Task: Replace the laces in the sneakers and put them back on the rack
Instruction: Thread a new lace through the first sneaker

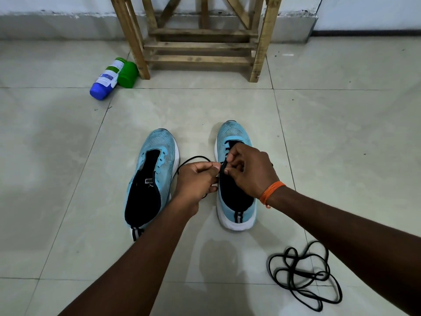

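Sneakers [152, 179] side by side on floor, left unlaced. Left hand [196, 181] pinches lace [196, 157]; right hand [248, 169], touching at 3 o'clock, pinches tip over right sneaker [234, 133]. Feed tip straight, ends even. Spare lace [303, 274] 5 o'clock.

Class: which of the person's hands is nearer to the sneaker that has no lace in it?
Left. The left hand is just beside the unlaced sneaker; the right hand is over the other sneaker. Both pinch the black lace.

Top of rack [200, 45] cut off, 12 o'clock. On right sneaker [230, 133], eyelets and ends of lace [196, 158] hidden under left hand [196, 179], right hand [249, 171].
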